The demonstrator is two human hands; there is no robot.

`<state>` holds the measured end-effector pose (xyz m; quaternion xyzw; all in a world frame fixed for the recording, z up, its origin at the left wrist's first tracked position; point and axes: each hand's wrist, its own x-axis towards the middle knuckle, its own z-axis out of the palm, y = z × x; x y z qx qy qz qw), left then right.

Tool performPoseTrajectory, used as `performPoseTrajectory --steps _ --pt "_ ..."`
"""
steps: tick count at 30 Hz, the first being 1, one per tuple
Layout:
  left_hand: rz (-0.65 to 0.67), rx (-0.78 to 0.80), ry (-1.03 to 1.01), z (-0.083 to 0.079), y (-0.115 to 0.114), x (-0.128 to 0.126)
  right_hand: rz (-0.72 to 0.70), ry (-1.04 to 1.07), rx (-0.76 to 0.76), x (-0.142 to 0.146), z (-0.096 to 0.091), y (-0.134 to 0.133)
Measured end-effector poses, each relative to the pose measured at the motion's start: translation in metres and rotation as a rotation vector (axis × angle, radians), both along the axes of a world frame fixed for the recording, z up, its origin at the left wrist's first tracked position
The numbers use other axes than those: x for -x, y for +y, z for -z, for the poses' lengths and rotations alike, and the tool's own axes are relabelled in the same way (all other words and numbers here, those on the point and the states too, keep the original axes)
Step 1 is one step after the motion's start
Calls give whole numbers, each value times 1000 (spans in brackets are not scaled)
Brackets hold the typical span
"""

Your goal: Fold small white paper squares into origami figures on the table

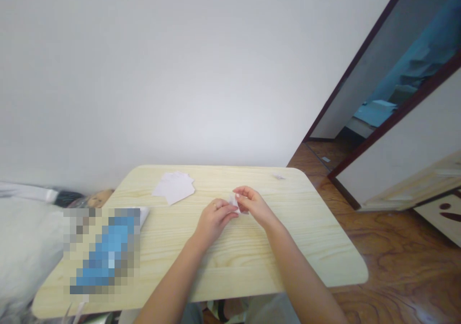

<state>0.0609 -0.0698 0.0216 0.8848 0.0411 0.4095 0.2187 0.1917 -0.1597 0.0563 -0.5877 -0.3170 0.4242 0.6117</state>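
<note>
A small piece of white paper is held between my two hands, just above the middle of the table. My left hand pinches its near left side, a ring on one finger. From the right, the fingers of my right hand are closed on the paper's other side. Much of the paper is hidden by the fingers, so its exact shape is unclear. Beyond my left hand lies a loose stack of white paper sheets. A small white folded-looking bit of paper rests at the far right.
The light wooden table stands against a white wall. A blurred-out blue object lies on its left side. White bedding is at the left, and a doorway opens at the right over a wooden floor.
</note>
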Motion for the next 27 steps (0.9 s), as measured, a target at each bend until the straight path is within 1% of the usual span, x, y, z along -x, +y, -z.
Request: performPoseTrajectory --steps 5,10,14,17,22,27 --pt "-56 16 -55 2 3 -1 46 -119 -15 0 0 0" --pt "-197 52 -57 2 8 1 34 -416 -115 3 -6 -5" --pt "-206 56 -21 2 11 1 -25 -612 -122 4 -12 -11" --pt "-215 61 -4 3 11 1 -8 -717 -110 5 -13 -13" --pt "-204 58 40 1 9 2 65 -801 -123 7 -11 -11" --pt "-217 43 191 -7 4 4 78 -798 -126 7 -12 -11"
